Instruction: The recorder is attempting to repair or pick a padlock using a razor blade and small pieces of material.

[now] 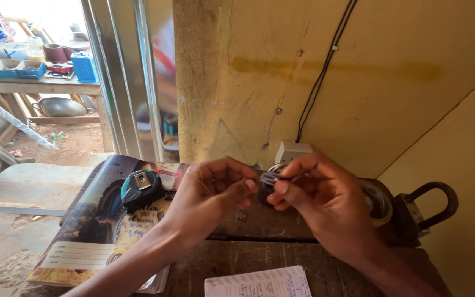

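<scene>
My left hand [207,195] and my right hand [325,198] meet over a worn wooden table [259,258]. Together they pinch a small flat dark piece with a pale printed face [269,177], held between thumbs and fingertips. My left hand grips its left end, my right hand its right end. A dark round object [265,195] sits just under the piece, mostly hidden by my right fingers. What the small piece is cannot be made out.
A blue-and-black tape measure [140,188] lies on a picture-covered exercise book [92,231] at left. A lined notepad [259,283] sits at the near edge. A rusty padlock [427,212], a round tin [377,201], a white wall socket [291,151] with black cables, an outdoor cluttered bench [34,82].
</scene>
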